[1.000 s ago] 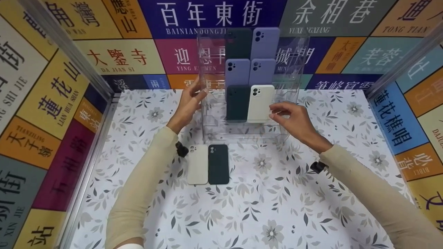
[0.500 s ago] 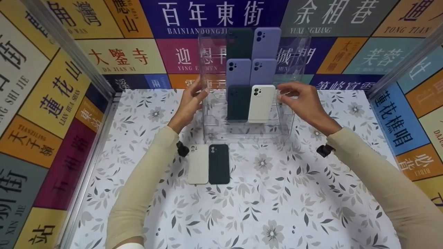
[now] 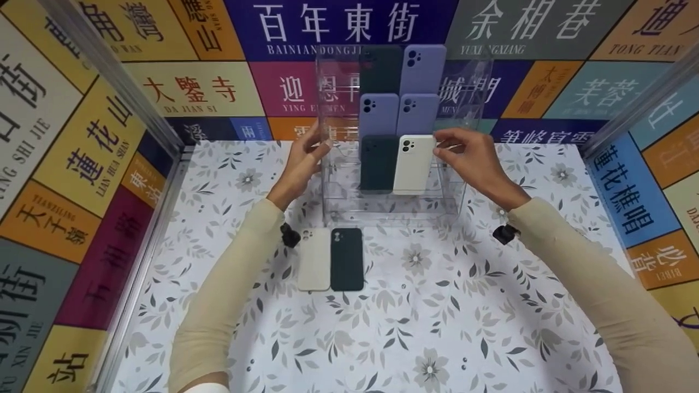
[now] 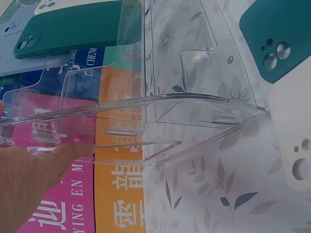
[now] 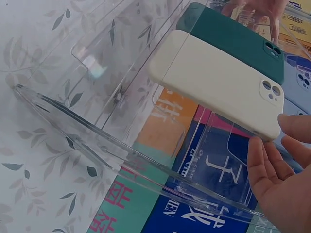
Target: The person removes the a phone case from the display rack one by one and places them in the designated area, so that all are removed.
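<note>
A white tabletop printed with grey leaves and flowers (image 3: 426, 327) is lying beneath both hands. Walls of multicoloured panels bearing Chinese street names (image 3: 82, 164) are enclosing it left, right and beyond the hands, with bare aluminium corner posts (image 3: 114, 76) framing them.

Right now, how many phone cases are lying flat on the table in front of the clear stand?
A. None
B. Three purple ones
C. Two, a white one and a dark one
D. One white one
C: the white case and the dark case lie side by side on the table, in front of the clear stand.
</note>
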`<action>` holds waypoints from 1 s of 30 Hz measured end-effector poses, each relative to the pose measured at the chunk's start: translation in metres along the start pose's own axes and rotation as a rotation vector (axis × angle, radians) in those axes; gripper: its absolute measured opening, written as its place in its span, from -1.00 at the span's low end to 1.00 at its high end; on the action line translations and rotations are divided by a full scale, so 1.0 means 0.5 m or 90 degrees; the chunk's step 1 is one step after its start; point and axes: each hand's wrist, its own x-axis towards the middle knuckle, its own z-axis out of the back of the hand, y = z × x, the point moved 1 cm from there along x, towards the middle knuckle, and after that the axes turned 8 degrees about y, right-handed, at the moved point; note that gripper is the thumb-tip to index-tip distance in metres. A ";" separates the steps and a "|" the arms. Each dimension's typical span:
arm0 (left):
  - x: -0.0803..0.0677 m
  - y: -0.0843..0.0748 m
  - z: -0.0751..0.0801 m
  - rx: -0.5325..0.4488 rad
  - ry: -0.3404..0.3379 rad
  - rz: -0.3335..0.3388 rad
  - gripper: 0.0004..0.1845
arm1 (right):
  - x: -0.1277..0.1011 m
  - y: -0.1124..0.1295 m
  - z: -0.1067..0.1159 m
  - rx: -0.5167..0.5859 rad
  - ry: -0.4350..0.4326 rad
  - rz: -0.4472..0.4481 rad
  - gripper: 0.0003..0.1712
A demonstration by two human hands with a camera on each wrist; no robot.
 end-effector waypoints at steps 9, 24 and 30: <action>0.001 0.001 -0.004 -0.002 0.001 0.002 -0.23 | 0.002 0.000 -0.007 -0.002 -0.008 0.012 -0.61; -0.001 -0.001 -0.002 -0.004 0.000 0.007 -0.24 | -0.024 -0.010 -0.043 0.044 -0.110 0.111 -0.78; 0.000 0.001 -0.001 -0.008 -0.003 0.000 -0.26 | -0.031 0.010 -0.033 0.061 -0.129 0.165 -0.82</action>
